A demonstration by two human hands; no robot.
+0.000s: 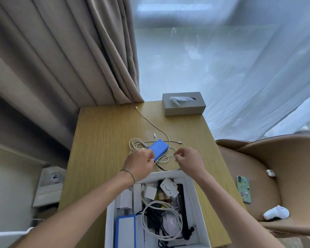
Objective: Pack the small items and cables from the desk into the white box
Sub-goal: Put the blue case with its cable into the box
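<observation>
While both hands work above the tangle: the white cable (166,157) is pinched between them, a short length drawn taut from one to the other.
Landmark: the white box (193,190), open at the near edge of the worktop (100,140) and already holding chargers, coiled leads and a blue-edged pack.
Left hand: the left hand (141,162) sits just beyond the box's far left corner, fingers curled, pinching the cable where it leaves the pile.
Right hand: the right hand (188,161) sits just beyond the box's far right corner, thumb and fingertips closed on the same cable; its end is too small to make out.
Blue pack: the blue power bank (158,149) lies beyond the box, between and slightly behind the hands, its long axis slanting from near-left to far-right, resting on the cable loops.
Loose tail: one strand runs from the pile away from the box, towards the grey tissue box (183,103) at the far edge.
Deciding relation: the held stretch lies crosswise, parallel to the box's far wall, and the box is directly nearer the person than both hands.
Nearer hand: the left hand touches the blue pack's near end; the right is a little apart from it.
Judgement: the cable probably needs gathering into a coil, then drawing back towards the person and down into the box.
Risk: loops trapped under the pack may drag it along.
</observation>
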